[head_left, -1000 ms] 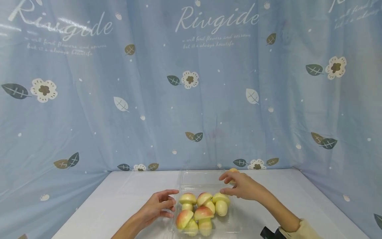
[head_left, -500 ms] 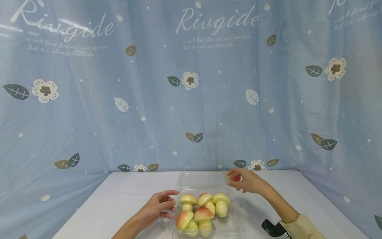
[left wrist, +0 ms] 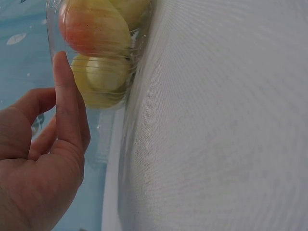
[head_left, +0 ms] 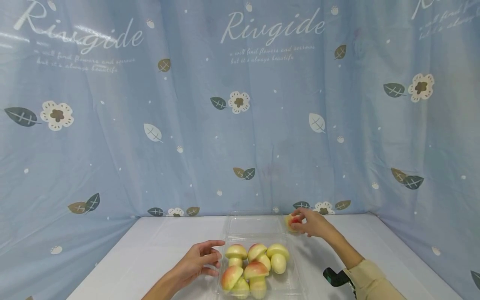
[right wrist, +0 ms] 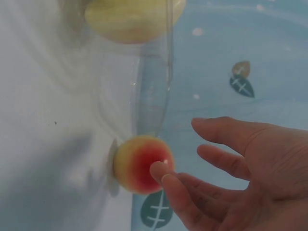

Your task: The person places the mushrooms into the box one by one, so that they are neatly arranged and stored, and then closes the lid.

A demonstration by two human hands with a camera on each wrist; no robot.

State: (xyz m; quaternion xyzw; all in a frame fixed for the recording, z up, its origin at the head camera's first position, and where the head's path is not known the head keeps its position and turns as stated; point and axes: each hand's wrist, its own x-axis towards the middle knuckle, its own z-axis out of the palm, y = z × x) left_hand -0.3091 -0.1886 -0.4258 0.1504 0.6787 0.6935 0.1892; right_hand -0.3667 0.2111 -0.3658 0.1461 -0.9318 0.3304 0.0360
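Several yellow-green mushroom-shaped pieces with red-blushed caps (head_left: pixel 256 268) lie in a clear plastic clamshell box (head_left: pixel 294 287). My left hand (head_left: pixel 198 260) is beside the box's left wall, fingers loosely bent and holding nothing. Its index fingertip is right at the wall, as the left wrist view also shows. Behind the box's right side, a round yellow piece with a red patch (right wrist: pixel 139 166) stands on the table. My right hand (right wrist: pixel 240 168) reaches to it with fingers spread. One fingertip overlaps the red patch in the right wrist view, while the thumb stays apart from it.
The box's clear lid (head_left: pixel 255 224) lies folded back toward the curtain, just left of the round piece. A white table (head_left: pixel 168 229) meets a blue patterned curtain (head_left: pixel 187 146) at the back and sides. A black device (head_left: pixel 335 277) sits at the right wrist.
My right hand has moved from above the box's back right corner rightward to the round piece, uncovering more of the nearby mushroom pieces. The left hand has stayed in place.
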